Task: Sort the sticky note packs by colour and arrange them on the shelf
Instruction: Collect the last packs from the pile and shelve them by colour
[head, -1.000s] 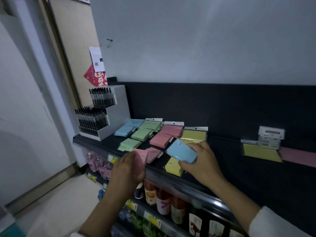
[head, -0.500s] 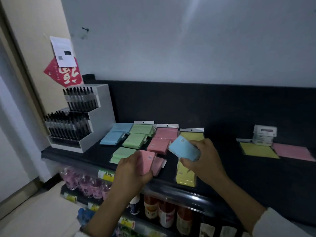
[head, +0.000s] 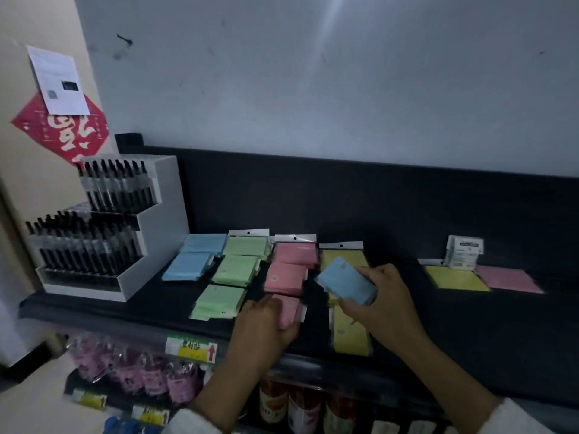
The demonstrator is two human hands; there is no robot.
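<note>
Blue pack [head: 346, 281] is held tight in right grip [head: 385, 305] mid-frame, pink pack [head: 288, 310] in left grip [head: 266, 324]; sorting's midway, next prob. blue goes left to blue row [head: 194, 266].

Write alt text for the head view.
A person's right hand holds a blue sticky note pack above a shelf while the left hand grips a pink pack. Blue, green, pink and yellow packs lie in colour rows beside a pen display.

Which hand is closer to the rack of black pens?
The left. The left hand, gripping a pink pack, sits right of the pen rack beyond the green packs; the right hand, holding a blue pack, is farther right.
</note>
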